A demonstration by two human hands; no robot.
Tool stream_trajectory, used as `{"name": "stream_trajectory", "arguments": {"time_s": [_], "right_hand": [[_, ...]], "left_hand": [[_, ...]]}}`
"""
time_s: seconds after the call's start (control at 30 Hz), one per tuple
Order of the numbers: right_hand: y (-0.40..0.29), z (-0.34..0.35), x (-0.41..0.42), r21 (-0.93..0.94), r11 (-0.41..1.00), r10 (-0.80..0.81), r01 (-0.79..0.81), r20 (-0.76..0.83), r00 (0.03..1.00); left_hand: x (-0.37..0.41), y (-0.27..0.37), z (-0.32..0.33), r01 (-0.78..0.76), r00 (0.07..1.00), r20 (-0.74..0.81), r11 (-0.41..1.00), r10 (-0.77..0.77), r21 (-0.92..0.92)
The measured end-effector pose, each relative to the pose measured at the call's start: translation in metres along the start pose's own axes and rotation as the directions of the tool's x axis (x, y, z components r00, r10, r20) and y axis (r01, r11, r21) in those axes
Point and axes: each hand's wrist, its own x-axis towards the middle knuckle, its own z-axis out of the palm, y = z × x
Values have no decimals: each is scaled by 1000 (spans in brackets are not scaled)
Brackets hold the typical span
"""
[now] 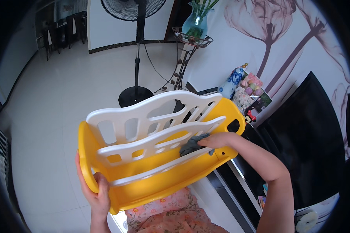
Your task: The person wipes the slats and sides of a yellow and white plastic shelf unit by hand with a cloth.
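A yellow and white plastic rack (163, 186) with white slatted dividers is held up in front of me, tilted. My left hand (97, 189) grips its yellow left side panel, thumb over the edge near an opening. My right hand (215, 141) reaches in from the right and holds a dark grey cloth (192, 145) between the middle white divider (163, 132) and the front one (160, 168). The cloth lies against the dividers near the right side panel (226, 113). My right fingertips are partly hidden in the cloth.
A black standing fan (136, 96) is on the tiled floor ahead. Beyond the rack, a metal plant stand (192, 40) holds a blue glass vase (194, 21). To the right are a blue and white vase (232, 83), a large black television (306, 139) and its low cabinet (236, 183).
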Motion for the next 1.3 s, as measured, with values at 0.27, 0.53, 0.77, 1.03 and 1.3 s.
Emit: {"name": "stream_trajectory", "arguments": {"time_s": [0.27, 0.53, 0.77, 1.03, 1.3], "right_hand": [[23, 14, -68, 353, 934, 143, 42, -481, 865], [50, 13, 3, 406, 909, 232, -97, -299, 925], [76, 24, 65, 668, 730, 284, -143, -107, 953], [39, 3, -8, 44, 992, 124, -116, -238, 963], [-19, -23, -160, 72, 946, 257, -316, -763, 593]], "left_hand": [[-1, -10, -2, 60, 998, -11, 997, -61, -51], [-3, -16, -7, 83, 994, 74, 994, -78, -67], [-2, -13, 0, 17, 1000, 11, 1000, -17, -19], [-1, -11, -8, 14, 1000, -10, 999, -14, 29], [2, -9, 2, 59, 998, -28, 998, -58, 8]]}}
